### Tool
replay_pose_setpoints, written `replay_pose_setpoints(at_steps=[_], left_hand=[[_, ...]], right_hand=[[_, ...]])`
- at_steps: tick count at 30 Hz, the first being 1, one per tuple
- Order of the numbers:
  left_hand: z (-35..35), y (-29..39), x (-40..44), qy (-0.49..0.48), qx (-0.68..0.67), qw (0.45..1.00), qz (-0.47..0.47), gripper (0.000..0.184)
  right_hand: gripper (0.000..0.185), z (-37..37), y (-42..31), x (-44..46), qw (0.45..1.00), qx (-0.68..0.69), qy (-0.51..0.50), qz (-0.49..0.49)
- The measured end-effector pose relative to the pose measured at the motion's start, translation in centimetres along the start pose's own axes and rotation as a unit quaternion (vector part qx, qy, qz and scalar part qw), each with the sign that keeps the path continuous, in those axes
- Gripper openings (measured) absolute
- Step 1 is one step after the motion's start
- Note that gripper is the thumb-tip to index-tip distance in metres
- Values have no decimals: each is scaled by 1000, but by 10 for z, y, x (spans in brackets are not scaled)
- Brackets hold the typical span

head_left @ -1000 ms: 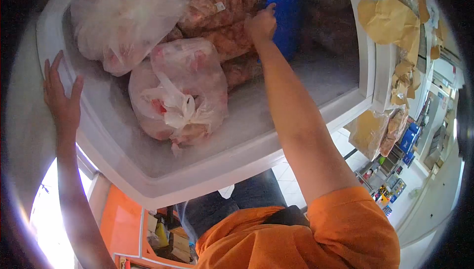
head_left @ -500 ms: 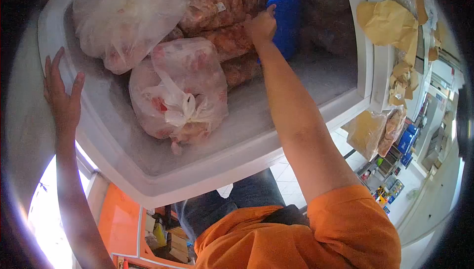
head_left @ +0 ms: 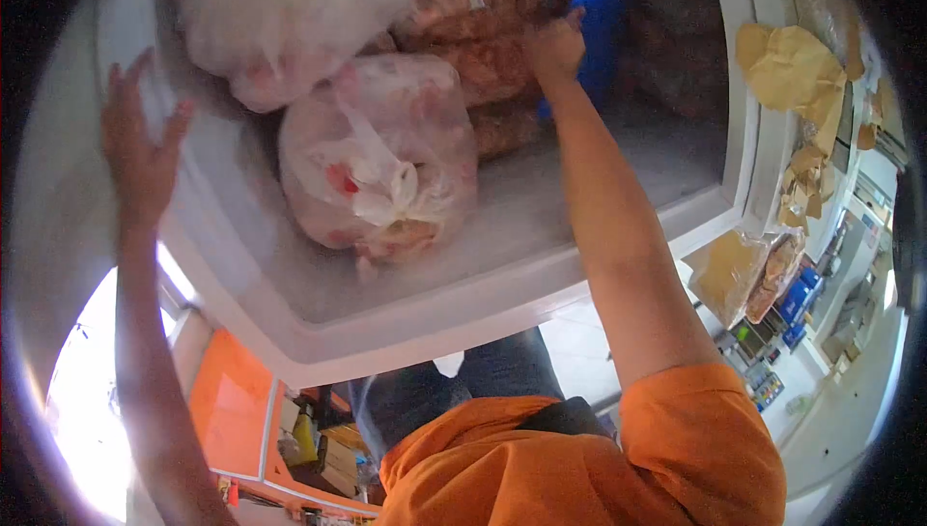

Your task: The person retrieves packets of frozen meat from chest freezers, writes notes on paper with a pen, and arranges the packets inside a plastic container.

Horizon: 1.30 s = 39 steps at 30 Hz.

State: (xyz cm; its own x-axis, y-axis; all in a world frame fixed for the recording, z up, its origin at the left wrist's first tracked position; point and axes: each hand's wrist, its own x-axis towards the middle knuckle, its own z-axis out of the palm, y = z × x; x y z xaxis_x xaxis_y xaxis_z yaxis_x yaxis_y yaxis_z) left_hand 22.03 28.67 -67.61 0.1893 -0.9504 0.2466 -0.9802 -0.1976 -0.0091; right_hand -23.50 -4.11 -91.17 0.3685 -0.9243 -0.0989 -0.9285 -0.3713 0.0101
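Observation:
My right hand (head_left: 557, 51) reaches deep into a chest freezer (head_left: 386, 333). Its fingers are curled at the edge of a clear bag of reddish meat (head_left: 488, 67), right beside a blue sheet-like piece (head_left: 601, 28). What the fingers grip is hidden. My left hand (head_left: 145, 144) has its fingers spread at the freezer's left rim; whether it presses on the rim I cannot tell. Between the hands sits a knotted translucent bag with pale and red contents (head_left: 386, 154). Behind it lies another whitish plastic bag (head_left: 290, 19).
Hazy frost coats the freezer's inner walls. Crumpled brown paper (head_left: 792, 72) lies outside the right rim, above a clear bag with brown contents (head_left: 775, 275). At the lower left stands an orange cabinet (head_left: 230, 400) near cardboard boxes (head_left: 338, 463).
The whole view has shifted, so the freezer and bags appear farther right and slightly higher. My right hand keeps its place at the blue piece; my left hand stays spread at the rim.

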Motion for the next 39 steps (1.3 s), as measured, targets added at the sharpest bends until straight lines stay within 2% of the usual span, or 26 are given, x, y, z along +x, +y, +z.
replay_pose_setpoints(at_steps=[1,3,5,7,9,10,12,13,14,15,16,17,19,22,24,27,30,32,34,35,36,37,38,39], left_hand=[[-3,8,0,5,2,1000,-11,70],[-15,21,6,-29,2,999,-31,80],[-20,27,7,-44,8,998,-47,82],[-24,25,9,-52,-1,997,-61,83],[-27,28,11,-59,-22,995,-72,84],[-29,30,12,-59,-18,995,-74,83],[-31,32,13,-61,-11,995,-76,81],[-31,32,13,-61,-6,995,-74,81],[-32,32,13,-61,-2,996,-70,80],[-31,30,13,-60,2,996,-65,80],[-30,27,13,-55,-4,997,-58,80],[-28,25,13,-50,-12,998,-49,80],[-26,26,12,-58,-11,997,-49,80],[-27,30,15,-79,9,995,-65,81],[-29,30,15,-82,12,994,-69,81],[-24,27,12,-84,7,994,-76,81],[-26,26,13,-87,10,994,-65,81],[-23,26,11,-58,6,997,-50,81],[-20,20,12,-32,-5,999,-37,80],[-19,18,12,-24,-14,999,-33,79],[-19,19,13,-14,-12,999,-43,79],[-19,23,14,-8,-10,999,-52,78],[-24,30,15,-19,6,998,-66,79],[-27,34,17,-28,17,996,-79,79]], right_hand=[[73,-27,-5,-2,999,-8,-34,-20],[78,-88,-4,-17,996,44,-71,29],[81,-115,24,-22,986,94,-71,118],[78,-163,30,-42,991,-88,11,104],[71,-205,30,-71,969,-206,117,63],[68,-214,26,-83,969,-192,150,41],[62,-227,4,-106,993,50,97,-55],[60,-232,-20,-121,953,276,5,-123],[58,-262,-56,-144,888,412,-162,-126],[64,-244,-83,-166,869,395,-103,-279],[72,-260,-110,-185,831,444,-124,-310],[77,-264,-135,-194,819,392,-87,-410],[75,-211,-182,-244,870,279,-69,-400],[69,-184,-211,-258,925,194,-10,-327],[59,-177,-203,-247,899,298,-135,-293],[48,-193,-182,-221,861,286,-267,-325],[39,-194,-168,-205,856,292,-259,-339],[32,-197,-149,-196,854,334,-283,-283],[18,-234,-98,-171,860,239,-247,-377],[16,-214,-73,-168,867,311,-177,-348],[9,-224,-48,-155,877,221,-227,-360],[8,-237,-29,-154,878,339,-242,-237],[13,-256,-16,-147,884,360,-197,-221],[19,-241,9,-139,911,309,-214,-173]])
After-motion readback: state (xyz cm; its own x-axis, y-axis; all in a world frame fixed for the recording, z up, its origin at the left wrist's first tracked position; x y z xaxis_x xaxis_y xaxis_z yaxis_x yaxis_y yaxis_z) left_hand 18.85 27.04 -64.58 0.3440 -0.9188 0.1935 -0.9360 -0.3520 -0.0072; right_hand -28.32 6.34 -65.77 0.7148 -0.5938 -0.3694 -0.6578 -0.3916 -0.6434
